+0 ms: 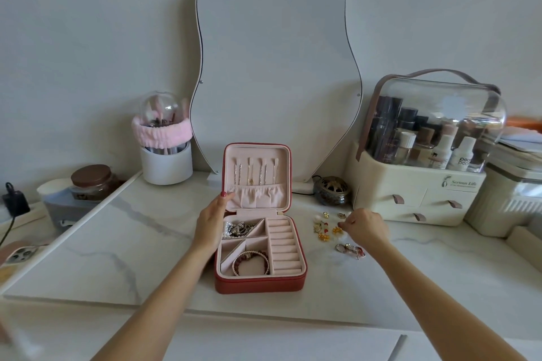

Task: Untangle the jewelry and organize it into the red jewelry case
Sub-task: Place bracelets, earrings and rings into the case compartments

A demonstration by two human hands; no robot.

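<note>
The red jewelry case [258, 284] stands open on the marble top, its pink lid upright with several necklaces [254, 170] hanging inside. A tangle of silver chains [239, 228] fills the back left compartment, and a pink bracelet with a red bead bracelet [252, 262] lies in the front one. The ring rolls [283, 243] hold nothing. My left hand [211, 223] rests against the case's left side, thumb on the lid. My right hand [363, 226] pinches at small gold and amber earrings [325, 227] scattered right of the case. Silver rings [350, 250] lie nearer me.
A wavy mirror [275, 67] leans on the wall behind the case. A cosmetics organizer [422, 184] stands at the right, a brass incense burner [331, 189] beside it. A brush holder [165, 161] and a brown-lidded jar [92, 180] stand at the left. A phone [20, 253] lies far left.
</note>
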